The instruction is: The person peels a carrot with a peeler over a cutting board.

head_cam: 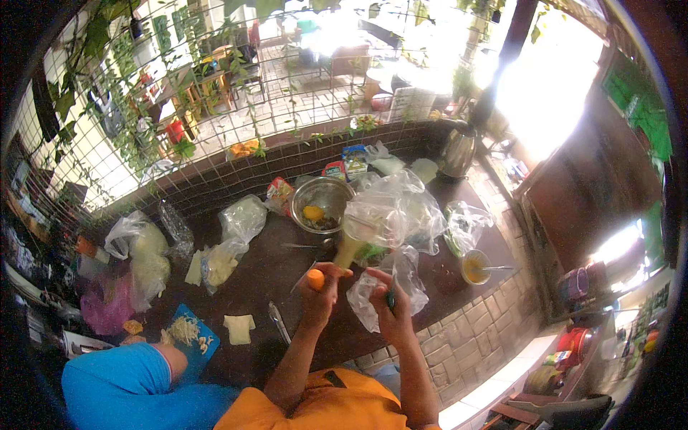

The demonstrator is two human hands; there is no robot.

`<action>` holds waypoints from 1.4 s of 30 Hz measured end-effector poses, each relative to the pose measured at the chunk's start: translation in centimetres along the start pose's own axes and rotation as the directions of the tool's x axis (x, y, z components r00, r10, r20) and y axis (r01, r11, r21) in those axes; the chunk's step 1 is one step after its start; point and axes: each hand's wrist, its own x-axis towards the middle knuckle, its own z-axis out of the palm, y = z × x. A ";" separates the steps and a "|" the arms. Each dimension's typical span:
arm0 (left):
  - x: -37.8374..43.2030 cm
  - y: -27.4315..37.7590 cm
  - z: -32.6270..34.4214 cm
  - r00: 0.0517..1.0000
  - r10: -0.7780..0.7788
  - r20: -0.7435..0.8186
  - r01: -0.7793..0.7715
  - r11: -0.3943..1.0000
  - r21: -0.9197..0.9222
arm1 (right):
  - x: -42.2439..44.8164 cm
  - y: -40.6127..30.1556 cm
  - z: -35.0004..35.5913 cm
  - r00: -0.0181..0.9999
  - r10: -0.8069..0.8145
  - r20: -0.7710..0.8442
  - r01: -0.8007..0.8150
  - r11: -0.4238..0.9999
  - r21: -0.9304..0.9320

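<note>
My left hand [321, 301] is closed around a carrot [315, 279], whose rounded orange end shows above the fist. My right hand [395, 320] grips a dark green handle [391, 299]; which tool it belongs to cannot be made out. Its index finger points toward the left hand, a small gap away. Just beyond both hands lie a blurred pale yellow-green item [350, 250] and some green leaves [371, 253]. A crumpled clear plastic bag [365, 301] lies beside the right hand. Farther off, a metal bowl [348, 196] holds something yellow and something dark.
A co-worker in blue [118, 376] sits at left by a blue cutting board [207, 336] with pale shreds. A knife [279, 322] and a pale folded piece [239, 329] lie nearby. At right are a cup with a spoon [475, 269] and, behind, a metal kettle [457, 150].
</note>
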 end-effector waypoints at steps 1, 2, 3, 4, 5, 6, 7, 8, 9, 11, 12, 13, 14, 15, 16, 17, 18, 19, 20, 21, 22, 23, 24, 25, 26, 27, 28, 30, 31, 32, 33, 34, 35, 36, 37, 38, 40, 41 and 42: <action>0.6 0.1 0.0 1.000 -0.001 0.004 0.001 1.000 0.006 | -0.6 -1.2 -0.6 1.000 0.000 -0.004 0.000 1.000 0.006; 1.6 0.4 0.1 0.992 -0.039 -0.124 0.025 0.993 -0.113 | -1.4 -2.7 -1.4 0.994 -0.059 -0.092 0.055 0.997 -0.046; 2.4 0.7 0.2 0.964 -0.091 -0.249 0.033 0.972 -0.231 | -2.1 -3.9 -2.1 0.978 -0.118 -0.174 0.102 0.990 -0.101; 2.9 1.0 0.6 0.951 -0.075 -0.300 0.028 0.987 -0.158 | -2.6 -4.4 -3.2 0.971 -0.107 -0.216 0.076 0.986 -0.147; 2.7 0.7 0.9 0.952 -0.074 -0.296 0.029 0.988 -0.152 | -2.9 -4.0 -3.9 0.969 -0.106 -0.221 0.076 0.987 -0.142; 2.5 0.2 1.3 0.983 -0.082 -0.162 0.081 0.997 -0.011 | -3.1 -3.4 -4.5 0.953 -0.052 -0.298 0.051 0.999 -0.009; 2.2 0.2 2.1 0.994 -0.110 -0.027 0.112 0.984 0.136 | -3.5 -2.4 -5.2 0.931 0.012 -0.366 0.036 0.991 0.125; 1.4 0.2 3.5 0.993 -0.101 0.059 0.092 0.986 0.139 | -3.2 0.3 -6.0 0.904 -0.128 -0.409 0.160 0.986 0.044; 0.9 -0.1 4.5 0.993 -0.104 0.060 0.094 0.985 0.147 | -3.7 0.2 -6.5 0.903 -0.123 -0.412 0.157 0.986 0.050; 0.1 -0.7 6.4 0.964 0.000 0.268 -0.063 0.973 0.224 | -4.6 -0.5 -7.3 0.873 0.071 -0.482 0.017 0.984 0.177; -0.3 -1.4 7.6 0.959 -0.008 0.283 -0.059 0.972 0.226 | -5.3 1.0 -7.9 0.852 0.102 -0.514 0.033 0.969 0.246; -0.7 -2.2 8.5 0.938 -0.101 0.330 0.060 0.990 0.131 | -5.8 1.1 -8.4 0.847 0.106 -0.520 0.033 0.967 0.251; -1.2 -3.2 9.5 0.904 -0.187 0.385 0.185 0.982 0.042 | -6.2 1.0 -8.9 0.853 0.131 -0.506 0.022 0.958 0.284; -1.8 -4.7 10.4 0.888 -0.192 0.419 0.171 0.981 0.089 | -6.6 1.0 -9.6 0.854 0.153 -0.497 0.013 0.949 0.314; -2.6 -5.6 11.5 0.850 -0.212 0.483 0.191 0.977 0.093 | -7.2 1.4 -10.4 0.848 0.156 -0.507 0.015 0.948 0.317; -3.2 -6.4 12.5 0.806 -0.230 0.545 0.211 0.972 0.099 | -7.7 1.9 -11.2 0.830 0.148 -0.538 0.013 0.959 0.284; -3.8 -5.0 14.2 0.772 -0.189 0.606 0.146 0.982 0.119 | -8.3 2.3 -12.0 0.810 0.140 -0.570 0.009 0.968 0.252; -4.4 -5.8 15.3 0.761 -0.196 0.618 0.151 0.981 0.126 | -8.9 2.6 -13.0 0.800 0.145 -0.583 0.011 0.967 0.255; -5.1 -7.0 16.4 0.721 -0.172 0.671 0.143 0.985 0.099 | -9.6 2.8 -14.1 0.790 0.146 -0.596 0.046 0.955 0.295; -5.9 -7.8 17.8 0.673 -0.146 0.725 0.139 0.988 0.070 | -10.4 3.0 -15.4 0.776 0.146 -0.614 0.084 0.941 0.329; -6.6 -8.4 19.2 0.629 -0.147 0.763 0.178 0.983 0.042 | -11.3 2.6 -16.8 0.751 0.199 -0.630 0.003 0.953 0.304; -7.4 -8.9 20.3 0.604 -0.154 0.782 0.189 0.981 0.047 | -11.9 2.6 -17.7 0.729 0.202 -0.654 0.007 0.953 0.302; -8.2 -9.4 21.7 0.538 -0.210 0.817 0.229 0.968 0.098 | -12.7 2.6 -18.7 0.676 0.209 -0.707 0.014 0.955 0.296; -9.1 -9.8 23.0 0.460 -0.266 0.847 0.264 0.952 0.156 | -13.8 3.0 -20.1 0.613 0.216 -0.760 0.021 0.957 0.289; -10.1 -10.1 24.2 0.425 -0.312 0.850 0.290 0.936 0.198 | -15.0 5.9 -21.5 0.605 0.255 -0.754 0.018 0.943 0.333; -10.7 -10.4 25.4 0.387 -0.350 0.853 0.331 0.916 0.225 | -16.0 5.5 -22.8 0.595 0.226 -0.771 0.031 0.953 0.303; -11.3 -11.0 26.8 0.323 -0.370 0.871 0.299 0.913 0.277 | -17.0 4.9 -24.3 0.585 0.221 -0.780 0.017 0.959 0.284; -12.8 -12.3 29.9 0.198 -0.388 0.900 0.258 0.906 0.334 | -19.5 4.7 -27.5 0.525 0.216 -0.823 0.013 0.965 0.261; -14.0 -13.4 31.7 0.123 -0.437 0.891 0.137 0.897 0.420 | -21.0 5.5 -29.3 0.528 0.151 -0.836 0.004 0.984 0.180; -15.3 -14.4 33.6 0.060 -0.484 0.873 0.005 0.875 0.484 | -22.6 5.9 -30.9 0.535 0.090 -0.840 -0.011 0.995 0.100; -17.0 -14.7 35.7 -0.001 -0.481 0.877 -0.001 0.877 0.481 | -24.3 5.5 -32.5 0.483 0.090 -0.871 -0.016 0.995 0.095; -18.7 -14.4 37.6 -0.030 -0.457 0.889 0.037 0.888 0.458 | -26.0 4.9 -33.8 0.472 0.087 -0.877 -0.008 0.995 0.095; -20.4 -14.5 39.3 -0.057 -0.433 0.900 0.077 0.896 0.436 | -27.7 4.6 -35.1 0.464 0.084 -0.882 -0.001 0.996 0.094; -22.1 -15.4 40.9 -0.083 -0.387 0.918 0.080 0.916 0.393 | -29.6 4.4 -36.5 0.421 0.079 -0.903 -0.008 0.996 0.084; -23.5 -15.7 42.4 -0.130 -0.377 0.917 0.084 0.918 0.389 | -31.3 4.2 -37.7 0.400 0.071 -0.914 -0.005 0.997 0.075; -24.8 -15.9 43.8 -0.125 -0.409 0.904 0.099 0.902 0.421 | -33.0 4.0 -38.9 0.381 0.062 -0.923 -0.002 0.998 0.067; -27.3 -16.8 46.5 -0.116 -0.347 0.931 0.122 0.925 0.360 | -36.3 4.2 -40.6 0.293 0.093 -0.952 -0.040 0.996 0.085; -28.5 -17.2 47.8 -0.152 -0.341 0.928 0.128 0.924 0.360 | -37.7 4.5 -41.3 0.244 0.128 -0.961 -0.066 0.991 0.115; -29.8 -17.4 49.1 -0.141 -0.355 0.924 0.168 0.911 0.376 | -39.1 4.8 -41.9 0.210 0.128 -0.969 -0.071 0.991 0.116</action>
